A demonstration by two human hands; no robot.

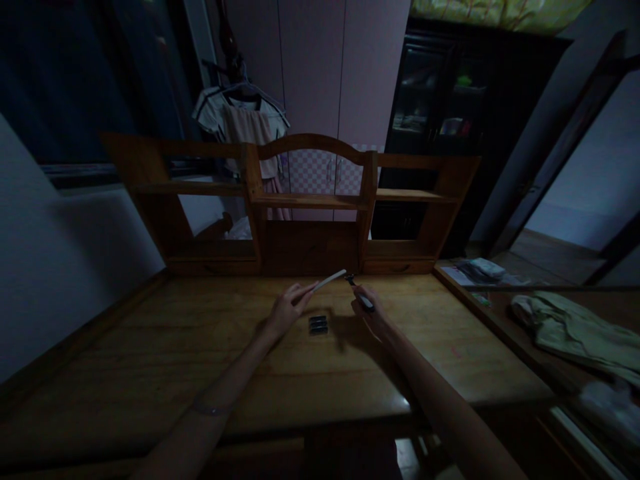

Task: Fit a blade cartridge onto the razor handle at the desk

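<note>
Over the wooden desk, my left hand (291, 307) pinches the near end of a thin white stick-like piece (331, 278), which slants up to the right. My right hand (371, 310) is wrapped round the handle of a razor (367, 303); its dark head points up and left, close to the far tip of the white piece. Whether the two touch cannot be made out. Between and below my hands, a small stack-like row of dark cartridges (318, 325) lies on the desk top.
A wooden shelf unit (310, 201) rises along the desk's (200, 360) back edge. At the right are a green cloth (575, 330) and a plastic-wrapped packet (483, 269). Clothes (245, 120) hang behind the shelf. The room is dim.
</note>
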